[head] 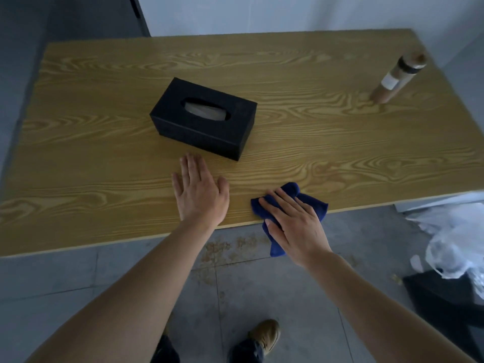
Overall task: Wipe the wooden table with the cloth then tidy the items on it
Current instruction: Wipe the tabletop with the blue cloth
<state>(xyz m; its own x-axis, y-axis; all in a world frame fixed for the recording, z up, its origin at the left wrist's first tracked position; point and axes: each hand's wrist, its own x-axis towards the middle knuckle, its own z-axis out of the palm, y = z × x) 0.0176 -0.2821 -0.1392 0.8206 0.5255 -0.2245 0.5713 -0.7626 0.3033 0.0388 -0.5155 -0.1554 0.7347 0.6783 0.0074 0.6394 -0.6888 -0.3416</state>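
A wooden table (301,132) fills the upper half of the head view. My right hand (294,224) presses a blue cloth (313,203) at the table's near edge, and part of the cloth hangs over the edge. My left hand (200,192) lies flat on the table with fingers spread, holding nothing, just in front of a black tissue box (203,119). A brown bottle (398,77) with a white label stands at the far right of the table.
Grey tiled floor (262,284) with brown stains lies below the table edge. A white plastic bag (455,244) over a black bin sits at the right. My shoe (264,334) shows at the bottom. A white wall rises behind the table.
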